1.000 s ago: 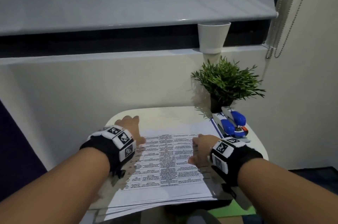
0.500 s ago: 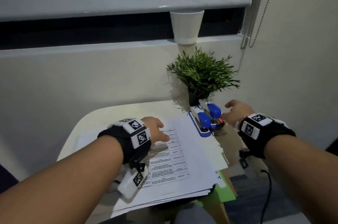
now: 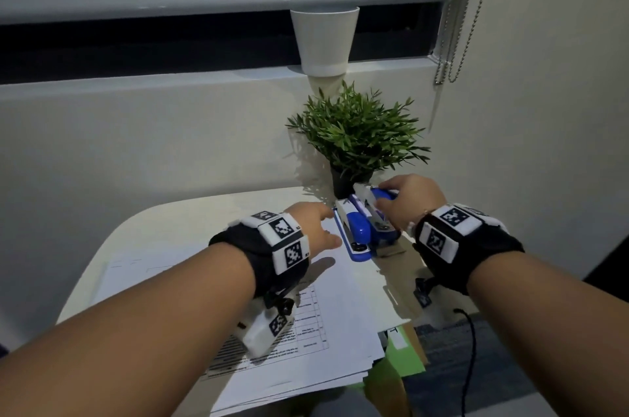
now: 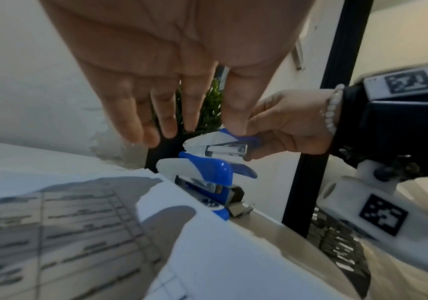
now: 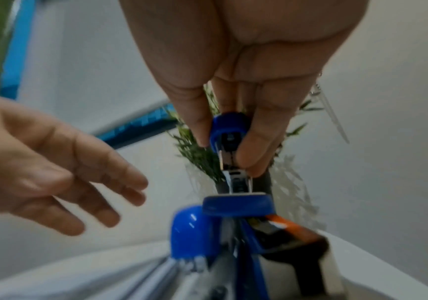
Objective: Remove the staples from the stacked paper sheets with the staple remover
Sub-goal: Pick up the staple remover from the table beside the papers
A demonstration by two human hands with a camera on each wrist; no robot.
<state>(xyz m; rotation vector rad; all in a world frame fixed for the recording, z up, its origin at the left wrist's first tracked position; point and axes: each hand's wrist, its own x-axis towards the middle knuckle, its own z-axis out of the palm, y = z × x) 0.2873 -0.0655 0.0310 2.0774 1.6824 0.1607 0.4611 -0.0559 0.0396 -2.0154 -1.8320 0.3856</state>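
a white table carries the stacked paper sheets, with a potted plant at its far edge. the left hand hovers over the sheets' far corner, fingers straight and slightly apart. the right hand pinches the staple remover, raised just above a blue stapler beside the sheets

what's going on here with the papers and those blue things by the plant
A person is at a small table with a stack of printed paper sheets. Their right hand pinches a blue and white tool, likely the staple remover, near the potted plant. It seems lifted just above a similar second tool. The left hand hovers open over the sheets' far corner, holding nothing. No staple is being pulled yet.
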